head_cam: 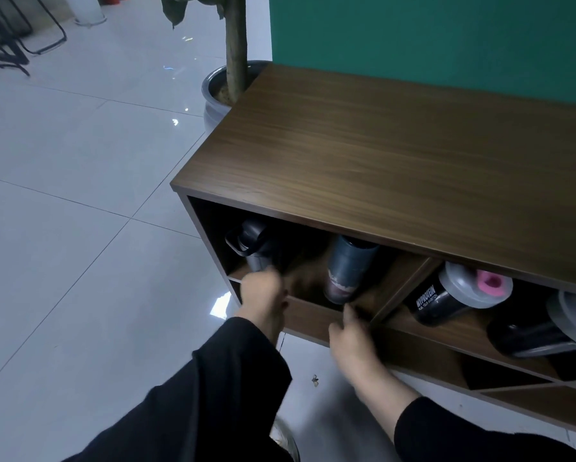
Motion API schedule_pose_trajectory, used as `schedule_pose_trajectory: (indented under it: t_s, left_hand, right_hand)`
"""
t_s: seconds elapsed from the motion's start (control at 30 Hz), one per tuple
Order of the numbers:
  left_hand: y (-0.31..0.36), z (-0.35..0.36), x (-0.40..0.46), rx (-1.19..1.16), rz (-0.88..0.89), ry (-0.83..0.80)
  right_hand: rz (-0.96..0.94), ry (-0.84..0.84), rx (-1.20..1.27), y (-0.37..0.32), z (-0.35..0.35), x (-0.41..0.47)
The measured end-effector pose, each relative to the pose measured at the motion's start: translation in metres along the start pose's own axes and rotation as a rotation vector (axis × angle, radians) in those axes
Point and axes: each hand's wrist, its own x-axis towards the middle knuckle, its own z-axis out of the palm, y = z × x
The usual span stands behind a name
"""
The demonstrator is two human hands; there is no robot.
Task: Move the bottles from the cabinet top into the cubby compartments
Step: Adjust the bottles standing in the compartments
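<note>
The brown wooden cabinet (396,155) shows only bare wood on its top. In the left cubby a black bottle with a handle (251,241) leans back. My left hand (265,296) is at its base with the fingers curled on it. A dark grey-blue bottle (348,268) stands tilted in the same cubby. My right hand (350,331) is just below it, fingers apart, fingertips near its base. In the cubby to the right lie a black MYPROTEIN shaker with a grey and pink lid (446,301) and another black bottle with a grey lid (533,331).
A potted plant in a grey pot (213,95) stands against the cabinet's far left corner. A green wall panel (430,35) rises behind the cabinet. Glossy white floor tiles (79,195) spread to the left. Lower diagonal cubbies (513,385) sit under the bottles.
</note>
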Motion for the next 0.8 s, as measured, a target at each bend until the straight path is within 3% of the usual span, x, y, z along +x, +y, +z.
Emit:
schedule_pose_trajectory:
  t_s: [0.13, 0.37, 0.53, 0.8]
  left_hand:
    - [0.012, -0.029, 0.018, 0.005, 0.011, 0.135]
    - [0.012, -0.026, 0.03, 0.194, 0.292, 0.002]
    - [0.011, -0.02, 0.026, 0.178, 0.3, -0.112]
    - [0.009, -0.023, 0.027, 0.232, 0.373, -0.011]
  right_hand:
    - [-0.075, -0.117, -0.002, -0.013, 0.022, -0.01]
    - [-0.222, -0.145, -0.053, -0.069, 0.035, -0.006]
    - [-0.199, -0.187, 0.013, -0.089, 0.046, 0.009]
    - [-0.272, -0.136, 0.155, -0.072, 0.061, 0.058]
